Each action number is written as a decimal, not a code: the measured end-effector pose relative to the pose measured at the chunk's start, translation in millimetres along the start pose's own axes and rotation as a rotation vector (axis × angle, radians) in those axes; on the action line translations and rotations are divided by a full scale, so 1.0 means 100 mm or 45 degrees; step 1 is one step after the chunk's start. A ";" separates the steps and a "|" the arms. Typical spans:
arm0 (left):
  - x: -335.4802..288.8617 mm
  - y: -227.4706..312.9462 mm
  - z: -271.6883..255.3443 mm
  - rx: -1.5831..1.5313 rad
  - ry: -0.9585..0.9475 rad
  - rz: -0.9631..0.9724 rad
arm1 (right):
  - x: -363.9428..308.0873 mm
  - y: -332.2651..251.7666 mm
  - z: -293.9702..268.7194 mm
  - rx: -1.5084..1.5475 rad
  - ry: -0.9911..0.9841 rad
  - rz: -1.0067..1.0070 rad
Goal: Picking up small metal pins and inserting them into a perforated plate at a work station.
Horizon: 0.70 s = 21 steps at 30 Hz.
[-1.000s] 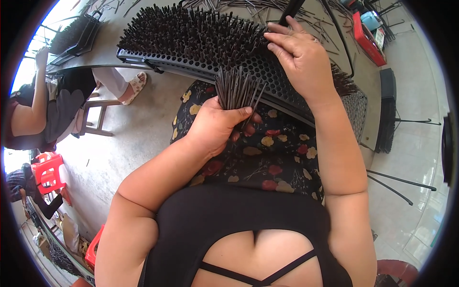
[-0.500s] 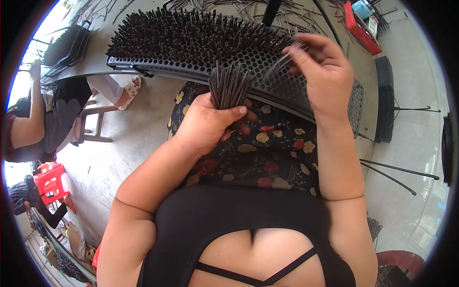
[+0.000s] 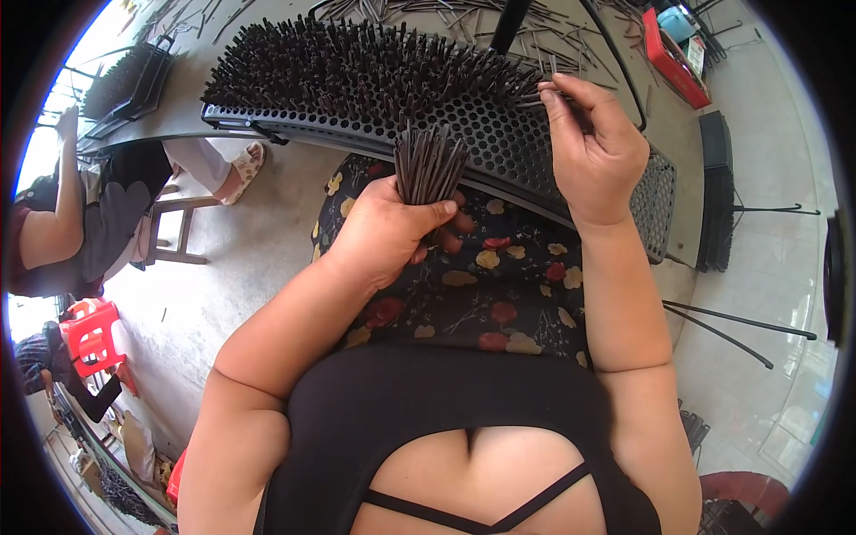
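My left hand [image 3: 382, 223] is closed around a bundle of thin dark rods [image 3: 431, 168], their upper ends fanned out above the fist. It is just in front of the near edge of a black perforated tray [image 3: 499, 147]. Over the right part of that tray, my right hand [image 3: 602, 147] pinches a thin dark rod [image 3: 554, 66] between thumb and forefinger; whether it is only one I cannot tell. Many similar rods [image 3: 339, 76] stand upright in the tray's holes, densely across its left and middle. Round holes show along the near and right portions.
Loose rods [image 3: 419, 12] lie scattered on the table behind the tray. A black post [image 3: 510, 25] rises there. At the far right is a red box [image 3: 673, 58]. Another person [image 3: 67, 218] sits at left by a wooden stool [image 3: 183, 227]; a red plastic stool [image 3: 94, 337] stands lower left.
My right hand has moved slightly left and upward, bringing its pinched fingertips to the tray's far side near the standing rods. The left hand has stayed nearly still with its bundle.
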<state>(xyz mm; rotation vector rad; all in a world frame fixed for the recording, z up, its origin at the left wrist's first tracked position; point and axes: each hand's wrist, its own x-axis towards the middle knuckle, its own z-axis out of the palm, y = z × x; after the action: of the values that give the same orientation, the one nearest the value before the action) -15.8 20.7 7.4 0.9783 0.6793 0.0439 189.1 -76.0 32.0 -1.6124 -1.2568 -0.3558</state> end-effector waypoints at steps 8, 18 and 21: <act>0.01 0.01 0.03 0.067 0.009 -0.005 | 0.18 0.06 0.11 -0.175 -0.119 -0.095; 0.01 -0.01 0.03 0.067 0.000 -0.010 | 0.33 -0.01 0.07 -0.192 -0.384 -0.081; 0.02 -0.01 0.03 0.058 -0.002 -0.006 | 0.35 0.04 0.06 -0.234 -0.435 -0.176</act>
<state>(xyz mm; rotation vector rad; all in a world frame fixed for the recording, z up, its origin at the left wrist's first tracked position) -12.5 18.0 6.4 1.0201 0.6834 0.0238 204.9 -52.0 52.4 -1.7998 -1.6397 -0.2956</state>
